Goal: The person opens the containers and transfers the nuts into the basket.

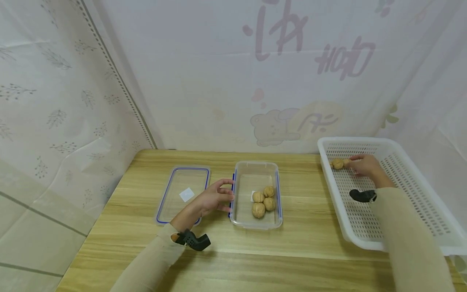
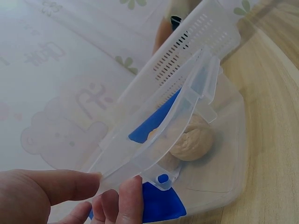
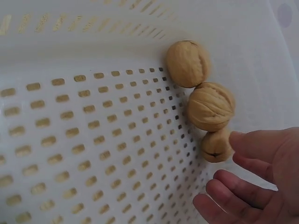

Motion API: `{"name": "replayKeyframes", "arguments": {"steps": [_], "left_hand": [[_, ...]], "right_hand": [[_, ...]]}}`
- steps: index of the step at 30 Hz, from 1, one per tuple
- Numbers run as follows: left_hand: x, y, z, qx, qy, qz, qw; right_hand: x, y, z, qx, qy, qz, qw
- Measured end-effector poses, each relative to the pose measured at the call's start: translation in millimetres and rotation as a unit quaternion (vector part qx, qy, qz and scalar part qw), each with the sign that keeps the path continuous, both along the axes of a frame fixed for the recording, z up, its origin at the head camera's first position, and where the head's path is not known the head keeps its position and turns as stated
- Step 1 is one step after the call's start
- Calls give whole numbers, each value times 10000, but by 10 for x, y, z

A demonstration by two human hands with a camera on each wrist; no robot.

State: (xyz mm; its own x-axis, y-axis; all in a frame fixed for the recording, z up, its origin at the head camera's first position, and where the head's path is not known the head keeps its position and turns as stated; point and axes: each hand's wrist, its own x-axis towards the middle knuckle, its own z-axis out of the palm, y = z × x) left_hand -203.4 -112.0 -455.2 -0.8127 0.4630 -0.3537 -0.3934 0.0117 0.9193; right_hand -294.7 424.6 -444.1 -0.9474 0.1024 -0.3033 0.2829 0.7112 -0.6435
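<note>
Head view, left hand overlapping lid, patterned cloth behind table

Observed clear, smooth, glossy plastic in box and lid; blue plastic in latch. Noted white plastic, smooth, low sheen, for basket; rough, furrowed, matt shells on walnuts. Recorded smooth wood grain, faintly glossy, on tabletop; matt cloth in sleeves.

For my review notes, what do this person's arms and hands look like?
A long cream fabric sleeve covers the left arm; a matching cream sleeve covers the right. A curved black device sits at the left wrist, a similar black piece at the right. The left hand and right hand wear no gloves.
</note>
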Motion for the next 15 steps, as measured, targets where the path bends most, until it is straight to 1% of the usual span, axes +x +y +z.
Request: {"name": "replayKeyframes", "arguments": {"steps": [2,6,9,11,15], "left_hand": [[-4,2,-5,15,-20,-7,10000],[-14,3,-13,-3,-25,-4,10000],[-17,-1,-16,-25,-14,3,10000],[-18,-4,-22,-29,4,-6,10000],[-16,1,-25,-15,-29,18,10000]], "right_hand": [[11,14,42,223,51,164,9996],[51,22,157,554,185,674,9960],[79,22,236,778,244,1024,9914],[98,18,280,928,250,1189,9882],[144,-2,353,1168,294,1597,9798]]}}
